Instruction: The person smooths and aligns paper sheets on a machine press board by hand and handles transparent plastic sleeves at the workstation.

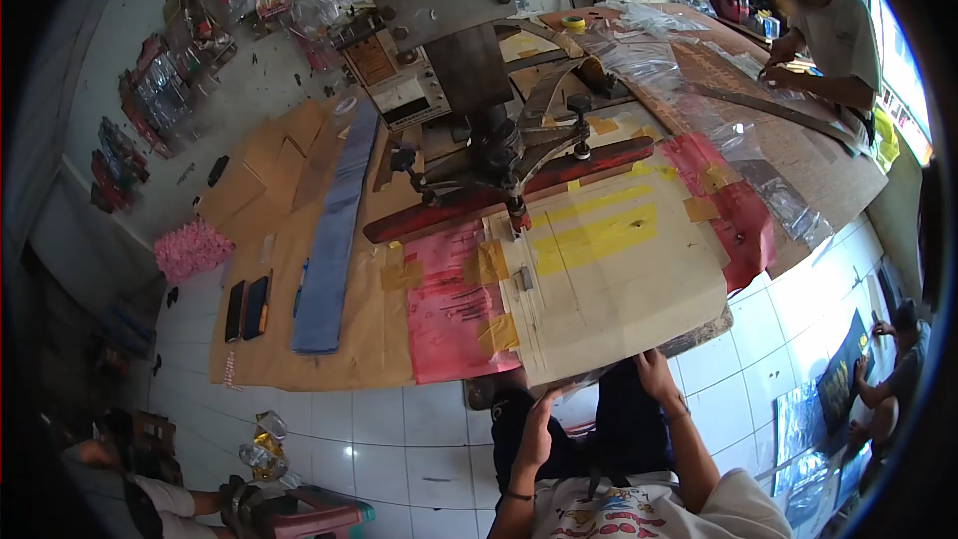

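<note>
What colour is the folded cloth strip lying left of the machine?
Blue, a muted greyish shade; the cloth strip shows best in the head view.

the one camera is on the person's head and looks forward and steeply down, with a very wide, round view. the own shirt [609, 511] is nearest, at the bottom; the pale board [639, 304] lies centrally, and the wall [249, 70] is farther, upper left.
</note>
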{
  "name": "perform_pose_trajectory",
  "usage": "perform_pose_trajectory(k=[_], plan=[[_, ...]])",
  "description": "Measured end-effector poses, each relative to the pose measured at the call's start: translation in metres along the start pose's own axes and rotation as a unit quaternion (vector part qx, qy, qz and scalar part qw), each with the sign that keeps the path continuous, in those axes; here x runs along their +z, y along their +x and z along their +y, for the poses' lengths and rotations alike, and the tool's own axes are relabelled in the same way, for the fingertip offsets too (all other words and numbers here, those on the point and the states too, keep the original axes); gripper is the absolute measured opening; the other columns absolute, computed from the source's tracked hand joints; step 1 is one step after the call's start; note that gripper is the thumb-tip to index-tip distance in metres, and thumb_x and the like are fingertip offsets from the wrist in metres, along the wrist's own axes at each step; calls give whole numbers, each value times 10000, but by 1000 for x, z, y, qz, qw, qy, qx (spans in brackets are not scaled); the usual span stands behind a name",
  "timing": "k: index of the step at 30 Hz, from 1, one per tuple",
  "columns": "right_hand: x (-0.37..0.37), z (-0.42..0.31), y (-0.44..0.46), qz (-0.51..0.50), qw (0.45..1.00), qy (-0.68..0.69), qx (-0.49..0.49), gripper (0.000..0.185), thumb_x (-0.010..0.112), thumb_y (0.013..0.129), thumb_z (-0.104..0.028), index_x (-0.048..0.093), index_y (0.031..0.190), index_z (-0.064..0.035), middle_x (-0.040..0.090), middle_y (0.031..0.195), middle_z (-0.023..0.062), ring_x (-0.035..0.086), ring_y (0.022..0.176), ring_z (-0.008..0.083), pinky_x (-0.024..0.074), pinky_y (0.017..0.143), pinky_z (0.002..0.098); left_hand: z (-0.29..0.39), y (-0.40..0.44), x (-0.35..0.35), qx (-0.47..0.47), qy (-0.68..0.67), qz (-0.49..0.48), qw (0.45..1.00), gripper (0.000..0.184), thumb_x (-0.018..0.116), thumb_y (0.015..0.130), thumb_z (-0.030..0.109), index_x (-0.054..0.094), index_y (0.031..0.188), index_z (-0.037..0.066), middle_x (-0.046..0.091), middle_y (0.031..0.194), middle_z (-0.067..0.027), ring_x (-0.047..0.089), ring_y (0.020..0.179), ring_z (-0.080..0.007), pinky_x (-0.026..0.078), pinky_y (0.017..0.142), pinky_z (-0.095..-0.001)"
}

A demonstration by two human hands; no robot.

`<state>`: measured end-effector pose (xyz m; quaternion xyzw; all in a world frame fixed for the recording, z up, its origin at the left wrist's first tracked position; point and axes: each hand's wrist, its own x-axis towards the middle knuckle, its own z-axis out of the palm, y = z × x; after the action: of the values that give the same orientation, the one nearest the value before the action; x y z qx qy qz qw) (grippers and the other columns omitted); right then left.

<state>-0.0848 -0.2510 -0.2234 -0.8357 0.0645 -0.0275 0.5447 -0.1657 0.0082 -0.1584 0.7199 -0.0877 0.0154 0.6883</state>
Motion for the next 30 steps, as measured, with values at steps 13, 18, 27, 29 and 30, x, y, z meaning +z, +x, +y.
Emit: perform_pose_trajectory(k=[13,18,27,29,30], plan=[[-81,-245,-21,46,937,-39,-343,157,636,880,-45,702,1011,10,680,938,154,651,862,351,511,755,378,99,38,19,1,-136,-34,990,300,573,1023,121,518,1290,-6,680,932,-95,674,738,-174,496,753,-290],[-14,-236,72,-93,865,-229,-436,415,564,982,-251,571,1326,-20,542,1413,174,479,1342,344,370,1125,470,130,45,25,-41,-210,-57,975,364,541,1028,103,441,1357,-16,709,986,-141,675,738,-181,539,774,-323],[-31,-237,13,-53,869,-308,-385,427,610,948,-298,606,1307,-67,550,1415,143,477,1345,309,314,1162,464,108,42,8,-77,-186,-212,956,458,568,1035,218,409,1404,-3,686,1033,-143,709,869,-192,552,810,-307],[-44,-244,-9,-80,887,-273,-365,359,667,905,-272,665,1217,-94,597,1335,125,535,1256,299,357,1113,450,107,38,9,-120,-281,-176,936,446,566,1038,264,449,1377,-2,682,1121,-182,736,888,-240,589,769,-343],[-50,-246,-19,-109,900,-244,-345,318,694,882,-257,692,1163,-108,617,1287,116,557,1205,294,376,1084,443,107,39,12,-128,-282,-147,940,464,527,1053,312,435,1389,6,696,1072,-199,748,869,-283,610,725,-347]])
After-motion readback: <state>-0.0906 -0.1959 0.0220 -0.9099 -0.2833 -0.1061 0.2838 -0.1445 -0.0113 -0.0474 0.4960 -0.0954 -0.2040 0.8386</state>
